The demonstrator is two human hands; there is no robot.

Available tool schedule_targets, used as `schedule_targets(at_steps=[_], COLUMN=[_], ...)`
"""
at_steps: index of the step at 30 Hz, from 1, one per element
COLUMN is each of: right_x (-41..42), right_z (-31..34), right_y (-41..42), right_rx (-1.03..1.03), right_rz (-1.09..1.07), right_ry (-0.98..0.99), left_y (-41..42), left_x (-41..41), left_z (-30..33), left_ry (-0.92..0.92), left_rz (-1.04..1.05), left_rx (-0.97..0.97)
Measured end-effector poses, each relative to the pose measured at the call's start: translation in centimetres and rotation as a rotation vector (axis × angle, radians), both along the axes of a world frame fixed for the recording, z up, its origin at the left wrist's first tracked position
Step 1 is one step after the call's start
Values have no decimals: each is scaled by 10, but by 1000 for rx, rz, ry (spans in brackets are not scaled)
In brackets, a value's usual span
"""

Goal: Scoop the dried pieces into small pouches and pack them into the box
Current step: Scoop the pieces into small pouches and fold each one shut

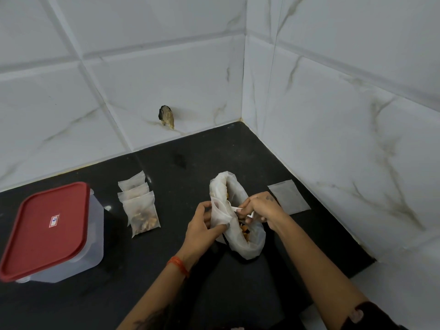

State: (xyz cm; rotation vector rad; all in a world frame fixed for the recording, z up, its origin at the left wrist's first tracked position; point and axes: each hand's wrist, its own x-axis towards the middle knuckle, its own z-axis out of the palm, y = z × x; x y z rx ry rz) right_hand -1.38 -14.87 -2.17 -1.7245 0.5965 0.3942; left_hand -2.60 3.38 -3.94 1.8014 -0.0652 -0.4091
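Head view, black countertop in a corner w/ white marble-look wall tiles

Big translucent bag sits mid-counter, mouth rolled open, orange-brown dried pieces visible inside. Left hand grips a small empty pouch at the bag's left rim: thumb lies on the pouch front, fingers curl behind it, pouch mouth held facing the right hand. Right hand is over the bag opening, fingers curled & pinching a small white scoop, scoop tip at the pouch mouth; can't tell if anything is in the scoop

Left of the bag, apart from it: three filled pouches lying overlapped in a row running away from the camera, nearest one shows brown pieces through the film. Further left, near the counter's front-left: clear plastic box w/ red lid on, small white-red sticker on the lid. Box is closed, no pouch seen in it through the wall

Right of the bag, near the right wall: flat empty pouches lying on the counter, count unclear

Orange thread band on the left wrist. Dark patterned sleeve on the right arm at bottom right. Dark broken hole in the back wall tile above the counter
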Motion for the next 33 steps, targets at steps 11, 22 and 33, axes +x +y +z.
schedule_targets(at_steps=[11,22,33], right_x=[7,0,-21], right_z=[-19,-14,8], right_y=[-5,-5,-14], right_rx=[333,374,346], right_rz=[-163,-203,-257], right_ry=[207,155,49], left_y=[7,14,14], left_x=[-3,-5,-4], left_z=[-2,-1,13], left_ry=[-11,-28,-113], left_rz=[24,36,11], left_rx=[-25,51,91])
